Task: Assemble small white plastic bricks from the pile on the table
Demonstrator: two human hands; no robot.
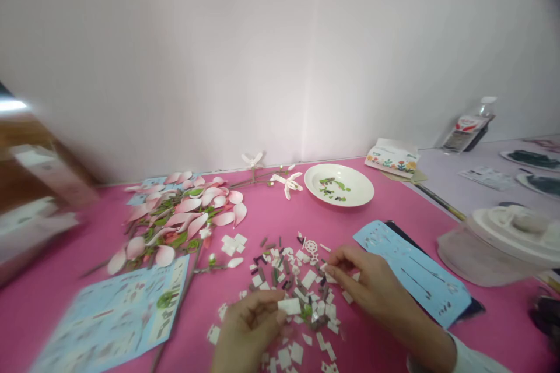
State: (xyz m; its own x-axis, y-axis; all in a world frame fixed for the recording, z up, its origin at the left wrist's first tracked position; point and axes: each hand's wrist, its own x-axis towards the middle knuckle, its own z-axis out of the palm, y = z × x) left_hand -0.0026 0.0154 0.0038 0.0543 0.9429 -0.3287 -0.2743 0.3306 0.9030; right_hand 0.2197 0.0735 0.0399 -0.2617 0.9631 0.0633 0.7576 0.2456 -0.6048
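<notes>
Between the thumb and fingers of my left hand is a white rectangular piece, held over the near part of a loose pile. My right hand reaches into the right edge of the pile, its thumb and index finger pinched on a small white piece, partly hidden by the fingers. Under and around both hands lie small bricks, mostly white, with grey, dark and green ones among them. A round white lattice piece sits at the pile's far edge.
Pink-petalled brick flowers lie at left, above a blue instruction sheet. A white plate holds green and dark pieces. At right are a blue booklet, a lidded plastic container, a tissue pack and a bottle.
</notes>
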